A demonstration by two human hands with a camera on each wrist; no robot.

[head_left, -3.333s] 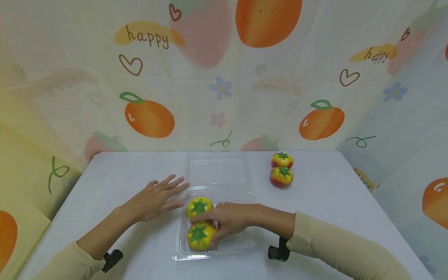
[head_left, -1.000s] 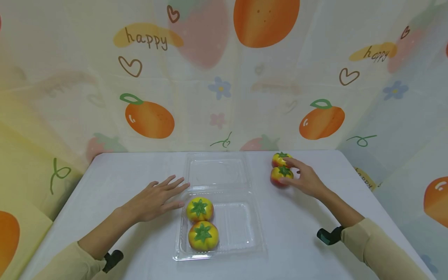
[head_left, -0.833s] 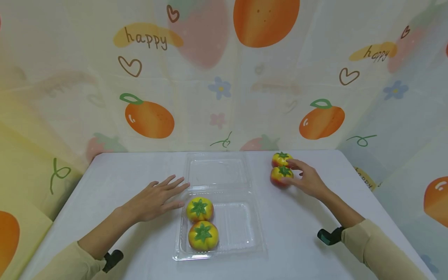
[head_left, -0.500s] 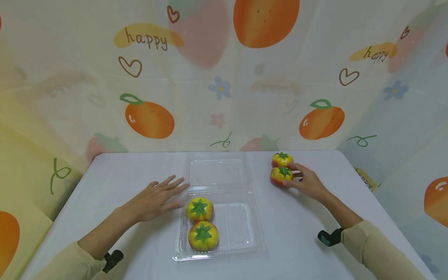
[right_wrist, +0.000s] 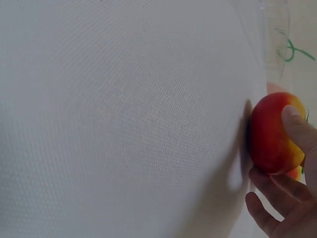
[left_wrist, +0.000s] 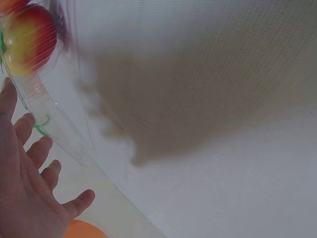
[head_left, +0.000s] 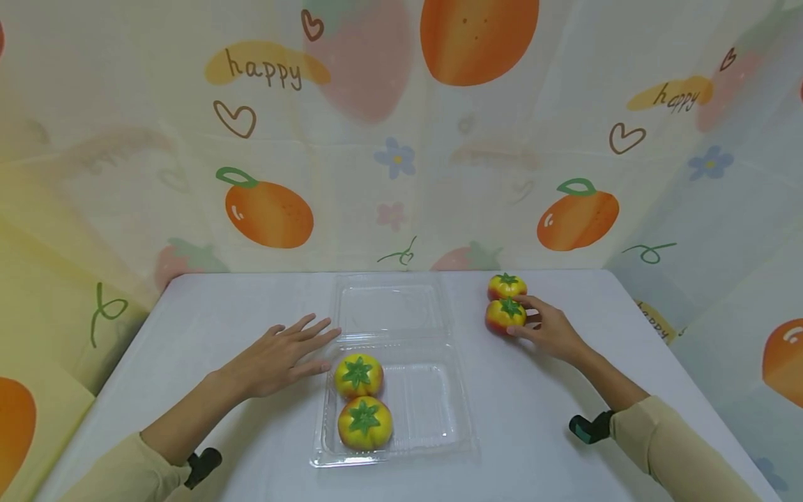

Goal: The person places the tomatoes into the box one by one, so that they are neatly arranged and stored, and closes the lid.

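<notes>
In the head view my right hand (head_left: 552,331) has its thumb and fingers about the nearer of two yellow-red toy tomatoes (head_left: 502,321) at the back right. The right wrist view shows the thumb on one side of this tomato (right_wrist: 272,134) and fingers on the other. Just behind it sits the other tomato (head_left: 498,287). My left hand (head_left: 276,359) is spread, fingers straight, beside a clear plastic clamshell box (head_left: 433,446); its fingertips are close to the left edge. Inside the box's left side, one tomato (head_left: 359,376) lies behind another (head_left: 365,424).
The box's clear lid (head_left: 389,307) lies folded back flat toward the rear of the white table (head_left: 232,300). A printed cloth (head_left: 351,160) hangs behind the table and at both sides. Dark wrist cameras (head_left: 590,427) stick out from both cuffs.
My right hand has left the box for the back-right pair, and its fingers have shifted from the rear tomato onto the nearer one. The left hand stays put.
</notes>
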